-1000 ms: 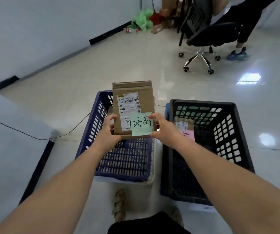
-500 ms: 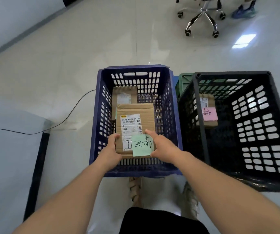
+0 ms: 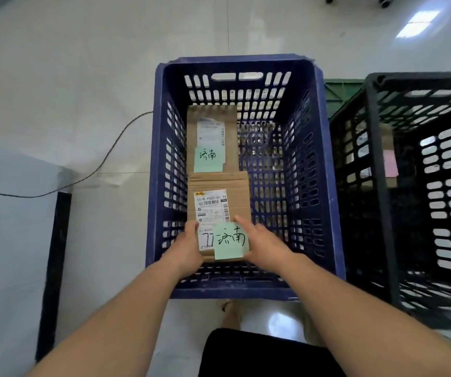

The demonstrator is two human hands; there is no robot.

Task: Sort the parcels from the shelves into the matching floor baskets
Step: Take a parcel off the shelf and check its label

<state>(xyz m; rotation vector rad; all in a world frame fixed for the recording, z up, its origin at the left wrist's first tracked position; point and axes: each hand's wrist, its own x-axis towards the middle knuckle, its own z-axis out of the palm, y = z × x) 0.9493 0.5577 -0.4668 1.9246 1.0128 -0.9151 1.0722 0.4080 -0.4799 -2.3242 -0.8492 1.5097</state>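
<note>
I hold a flat cardboard parcel point(image 3: 219, 197) with a white shipping label and a green handwritten note inside the blue basket point(image 3: 327, 186). My left hand point(image 3: 186, 251) grips its near left corner and my right hand point(image 3: 265, 246) grips its near right corner. A second cardboard parcel point(image 3: 210, 131) with a similar green note lies on the basket floor just beyond it. Whether the held parcel touches the floor of the basket is unclear.
A black basket point(image 3: 376, 186) stands right of the blue one and holds a parcel with a pink note point(image 3: 390, 164). A green basket point(image 3: 338, 91) shows behind it. A thin cable point(image 3: 104, 164) runs across the white floor at left, beside a grey wall base point(image 3: 53, 268). My foot point(image 3: 229, 311) is near the blue basket.
Both hands have lowered the parcel down into the blue basket, near its front wall. The view has tilted further down and closer to the baskets.
</note>
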